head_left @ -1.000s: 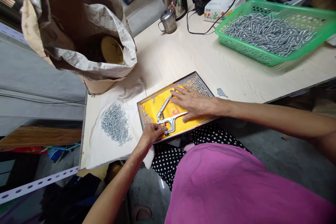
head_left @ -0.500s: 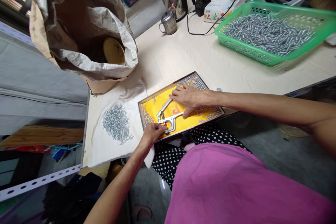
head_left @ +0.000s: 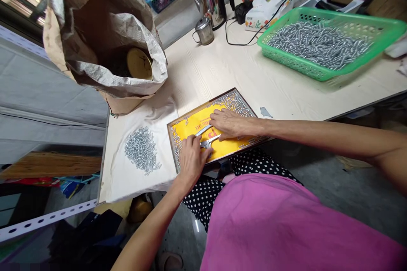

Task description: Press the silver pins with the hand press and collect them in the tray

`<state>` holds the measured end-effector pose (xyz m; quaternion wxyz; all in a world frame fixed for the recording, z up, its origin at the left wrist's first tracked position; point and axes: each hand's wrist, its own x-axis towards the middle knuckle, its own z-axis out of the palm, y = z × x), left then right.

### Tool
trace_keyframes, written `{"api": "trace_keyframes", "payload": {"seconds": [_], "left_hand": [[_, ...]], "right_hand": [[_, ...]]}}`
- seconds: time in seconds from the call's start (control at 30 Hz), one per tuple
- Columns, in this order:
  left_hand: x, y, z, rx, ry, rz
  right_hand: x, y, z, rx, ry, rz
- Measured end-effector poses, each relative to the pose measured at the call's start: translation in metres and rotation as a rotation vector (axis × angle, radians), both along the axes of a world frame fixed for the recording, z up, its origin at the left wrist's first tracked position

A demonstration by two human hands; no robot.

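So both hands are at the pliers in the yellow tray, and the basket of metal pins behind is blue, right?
No: the basket is green, not blue, as the head view shows. The left hand and right hand are at the pliers in the yellow tray.

A big paper sack (head_left: 104, 38) stands far left on the worktop (head_left: 222, 72), with a yellow bowl (head_left: 140, 63) inside. A shiny kettle (head_left: 213, 0) and a small cup (head_left: 204, 31) sit far back. A green basket (head_left: 295, 63) of metal bits is on the right.
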<state>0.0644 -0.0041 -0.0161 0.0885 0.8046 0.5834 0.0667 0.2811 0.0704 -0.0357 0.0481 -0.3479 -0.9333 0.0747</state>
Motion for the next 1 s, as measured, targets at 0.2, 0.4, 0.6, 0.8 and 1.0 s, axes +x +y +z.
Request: {"api": "trace_keyframes", "payload": {"seconds": [0.2, 0.4, 0.6, 0.8, 1.0], "left_hand": [[0.019, 0.034, -0.01, -0.037, 0.157, -0.236], [0.022, 0.031, -0.008, -0.085, 0.178, -0.241], [0.018, 0.031, -0.015, -0.055, 0.152, -0.241], [0.005, 0.017, -0.028, 0.124, -0.015, -0.32], [0.009, -0.007, -0.033, 0.051, -0.098, -0.348]], "right_hand": [[-0.002, -0.003, 0.001, 0.007, -0.015, -0.025], [-0.011, -0.013, -0.007, -0.082, 0.023, -0.055], [-0.014, -0.015, -0.003, -0.125, -0.004, -0.088], [-0.004, -0.006, 0.0, -0.061, -0.03, -0.069], [-0.01, 0.021, -0.004, -0.037, -0.051, -0.16]]}}
